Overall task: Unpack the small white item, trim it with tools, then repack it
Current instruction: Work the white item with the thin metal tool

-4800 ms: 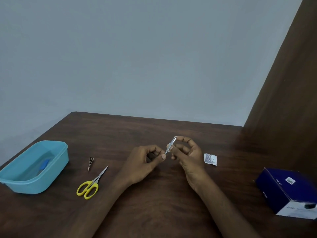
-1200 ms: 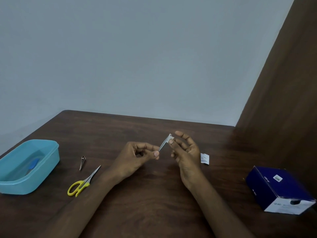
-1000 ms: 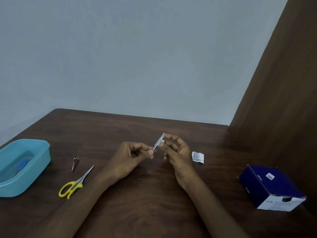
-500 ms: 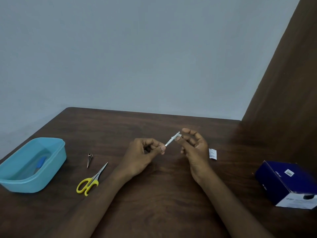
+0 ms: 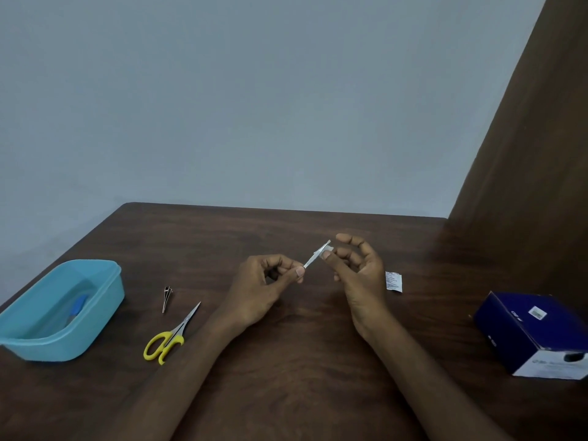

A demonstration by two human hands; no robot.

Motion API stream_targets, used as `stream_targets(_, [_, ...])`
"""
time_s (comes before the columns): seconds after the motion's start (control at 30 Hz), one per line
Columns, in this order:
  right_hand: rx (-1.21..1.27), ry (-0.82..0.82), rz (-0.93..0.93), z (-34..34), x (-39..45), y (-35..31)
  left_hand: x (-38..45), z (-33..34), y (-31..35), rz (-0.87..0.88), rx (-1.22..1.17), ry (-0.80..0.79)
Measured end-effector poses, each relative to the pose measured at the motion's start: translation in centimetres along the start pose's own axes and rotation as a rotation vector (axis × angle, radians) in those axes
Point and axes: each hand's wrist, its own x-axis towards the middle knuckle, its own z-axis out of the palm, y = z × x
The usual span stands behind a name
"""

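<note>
My left hand [image 5: 264, 288] and right hand [image 5: 356, 268] pinch opposite ends of a thin white strip [image 5: 316, 258]; scissors [image 5: 171, 335] lie left.

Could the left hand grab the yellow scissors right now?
Probably not yet: the left hand is busy pinching the small white item. The yellow scissors lie uncovered to its left.

We note a dark brown desk [image 5: 286, 361], turquoise tub [image 5: 105, 300], yellow-handled scissors [image 5: 165, 343], navy-and-white box [image 5: 537, 332], white packet [image 5: 393, 281].
</note>
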Motion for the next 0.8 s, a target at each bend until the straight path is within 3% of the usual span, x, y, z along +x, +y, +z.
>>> stream_targets(0.07, [0.016, 0.033, 0.001, -0.14, 0.06, -0.09, 0.06, 0.02, 0.10, 0.001, 0.007, -0.008])
stream_targets(0.2, [-0.075, -0.061, -0.006, 0.17, -0.61, 0.10, -0.05, 0.07, 0.11, -0.005, -0.004, -0.001])
stream_targets(0.33, [0.021, 0.037, -0.018, 0.03, -0.25, -0.18, 0.01, 0.03, 0.06, 0.000, -0.001, -0.006])
stream_targets(0.5, [-0.028, -0.059, 0.033, 0.12, -0.48, 0.19, -0.12, 0.00, 0.12, 0.000, 0.018, -0.002])
stream_targets(0.8, [-0.029, 0.121, -0.009, -0.55, 0.38, 0.09, -0.12, 0.05, 0.38, -0.003, 0.041, -0.019])
